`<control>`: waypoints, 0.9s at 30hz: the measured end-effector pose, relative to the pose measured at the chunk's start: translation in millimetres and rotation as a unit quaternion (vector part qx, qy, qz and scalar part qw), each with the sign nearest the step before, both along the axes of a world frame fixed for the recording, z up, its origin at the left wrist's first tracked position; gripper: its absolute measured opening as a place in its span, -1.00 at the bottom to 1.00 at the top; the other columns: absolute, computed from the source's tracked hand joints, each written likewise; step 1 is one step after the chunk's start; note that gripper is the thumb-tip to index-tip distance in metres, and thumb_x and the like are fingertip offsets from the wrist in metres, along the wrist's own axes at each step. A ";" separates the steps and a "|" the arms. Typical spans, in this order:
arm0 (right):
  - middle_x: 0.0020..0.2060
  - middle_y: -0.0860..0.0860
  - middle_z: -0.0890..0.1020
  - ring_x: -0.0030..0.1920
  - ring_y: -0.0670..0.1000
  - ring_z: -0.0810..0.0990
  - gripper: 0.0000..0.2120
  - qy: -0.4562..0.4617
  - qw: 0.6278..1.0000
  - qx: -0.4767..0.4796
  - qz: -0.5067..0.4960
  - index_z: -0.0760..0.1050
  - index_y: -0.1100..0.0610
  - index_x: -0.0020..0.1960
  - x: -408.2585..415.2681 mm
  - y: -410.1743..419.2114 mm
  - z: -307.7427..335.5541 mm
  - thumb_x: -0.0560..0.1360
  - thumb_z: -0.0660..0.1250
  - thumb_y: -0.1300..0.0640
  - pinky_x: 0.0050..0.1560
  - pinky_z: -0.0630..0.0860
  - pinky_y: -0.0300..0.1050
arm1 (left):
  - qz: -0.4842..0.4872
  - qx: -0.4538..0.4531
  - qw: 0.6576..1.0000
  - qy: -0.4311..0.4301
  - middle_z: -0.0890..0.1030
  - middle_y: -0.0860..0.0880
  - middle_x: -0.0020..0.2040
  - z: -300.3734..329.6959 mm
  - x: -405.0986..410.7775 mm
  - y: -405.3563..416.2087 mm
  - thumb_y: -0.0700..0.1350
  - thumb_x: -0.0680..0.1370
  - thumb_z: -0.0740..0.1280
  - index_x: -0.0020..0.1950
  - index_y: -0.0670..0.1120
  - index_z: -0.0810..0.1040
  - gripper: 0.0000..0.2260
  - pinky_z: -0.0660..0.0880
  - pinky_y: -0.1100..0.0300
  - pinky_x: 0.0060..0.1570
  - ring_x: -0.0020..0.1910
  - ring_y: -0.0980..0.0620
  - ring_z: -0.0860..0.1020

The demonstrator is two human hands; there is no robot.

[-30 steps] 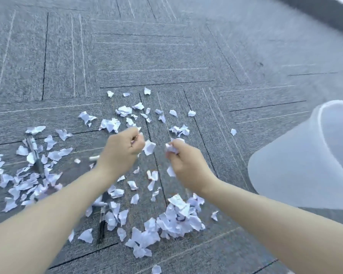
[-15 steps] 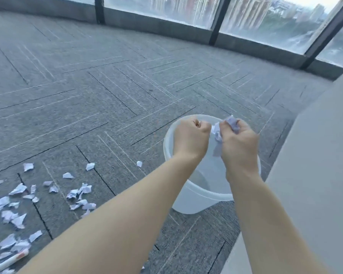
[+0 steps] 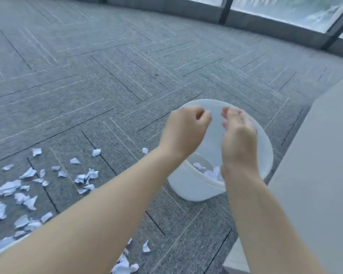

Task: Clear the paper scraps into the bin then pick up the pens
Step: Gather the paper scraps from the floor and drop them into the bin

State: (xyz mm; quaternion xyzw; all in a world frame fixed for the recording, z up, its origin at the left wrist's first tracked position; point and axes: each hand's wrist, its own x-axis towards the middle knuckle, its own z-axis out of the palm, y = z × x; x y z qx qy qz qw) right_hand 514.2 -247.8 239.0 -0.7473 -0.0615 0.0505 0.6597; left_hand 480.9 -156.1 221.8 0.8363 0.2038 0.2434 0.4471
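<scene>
Both hands hang over the white bin [image 3: 263, 155] right of the frame's centre. The left hand [image 3: 184, 133] has loosely curled fingers and holds nothing; the right hand [image 3: 239, 139] is open, fingers relaxed and empty. A few paper scraps [image 3: 208, 172] lie inside the bin. More loose scraps [image 3: 28, 192] litter the grey carpet [image 3: 87, 80] at lower left. A pale pen [image 3: 0, 254] pokes out at the lower left edge beside the left forearm.

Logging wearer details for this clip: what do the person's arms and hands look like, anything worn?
Both forearms are bare up to the frame edge, with no sleeves showing. The left hand and right hand have no gloves, rings, watch or wristband visible. Fingernails look short and plain.
</scene>
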 end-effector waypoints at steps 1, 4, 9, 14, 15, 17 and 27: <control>-0.28 -0.17 0.53 -0.29 -0.21 0.49 -0.81 -0.036 0.999 0.024 0.016 0.52 0.03 -0.05 -12.8 6.9 1.9 0.64 0.15 0.10 -0.20 0.40 -0.33 | 0.024 0.004 0.998 -0.050 0.60 -0.14 -0.33 -1.6 -15.6 6.2 -0.07 0.57 0.24 -0.17 -0.19 0.60 -0.75 0.47 0.06 -0.27 -0.33 -0.07 0.53; -0.27 -0.07 0.61 -0.27 -0.02 0.56 -0.85 -0.091 0.985 0.073 0.127 0.56 0.09 -0.08 -59.1 34.7 -12.9 0.58 0.22 0.18 -0.22 0.49 -0.17 | 0.122 0.001 0.988 -0.093 0.58 -0.01 -0.26 -36.2 -71.1 27.8 -0.11 0.59 0.20 -0.14 -0.11 0.56 -0.80 0.39 0.16 -0.30 -0.31 0.04 0.49; -0.16 -0.09 0.63 -0.14 -0.11 0.56 -0.86 -0.088 0.930 -0.130 0.334 0.59 0.06 -0.02 -112.2 82.2 -127.7 0.55 0.25 0.16 -0.08 0.47 -0.12 | 0.222 -0.056 0.964 0.132 0.58 0.04 0.04 -165.1 -183.8 49.0 -0.18 0.58 0.16 0.07 -0.02 0.55 -0.81 0.38 0.21 0.00 0.08 0.03 0.51; 0.53 -0.06 0.21 0.53 0.02 0.06 -0.57 -0.151 0.765 -0.342 0.524 0.26 -0.13 0.48 -135.1 93.0 -237.7 0.61 0.17 -0.04 0.50 0.11 0.08 | 0.252 -0.056 0.921 0.293 0.15 -0.03 0.52 -238.4 -276.6 37.7 -0.07 0.60 0.16 0.47 0.00 0.25 -0.58 0.05 0.05 0.45 0.50 -0.01 0.05; 0.56 -0.07 0.10 0.56 0.02 -0.04 -0.53 -0.185 0.736 -0.364 0.540 0.17 -0.17 0.51 -136.0 99.5 -247.9 0.61 0.14 -0.09 0.52 0.03 0.07 | 0.255 -0.050 0.917 0.303 0.08 -0.02 0.54 -243.3 -286.7 35.5 -0.05 0.60 0.15 0.49 0.03 0.19 -0.55 0.02 0.02 0.47 0.52 -0.01 -0.01; 0.58 -0.07 -0.01 0.57 0.05 -0.14 -0.48 -0.260 0.688 -0.393 0.552 0.06 -0.17 0.54 -134.5 123.4 -261.7 0.61 0.09 -0.16 0.53 -0.06 0.06 | 0.257 -0.039 0.913 0.313 0.00 0.00 0.56 -249.8 -299.8 33.3 -0.03 0.60 0.14 0.52 0.07 0.12 -0.51 -0.02 -0.02 0.48 0.53 -0.01 -0.07; 0.56 -0.04 0.13 0.56 -0.03 -0.01 -0.40 -0.316 0.575 -0.365 0.660 0.15 0.00 0.55 -122.7 145.0 -280.9 0.58 0.07 -0.22 0.53 0.03 0.05 | 0.150 -0.052 0.941 0.297 -0.10 0.06 0.57 -269.9 -326.9 7.3 0.07 0.60 0.09 0.55 0.06 0.02 -0.47 -0.19 0.06 0.49 0.50 0.15 -0.27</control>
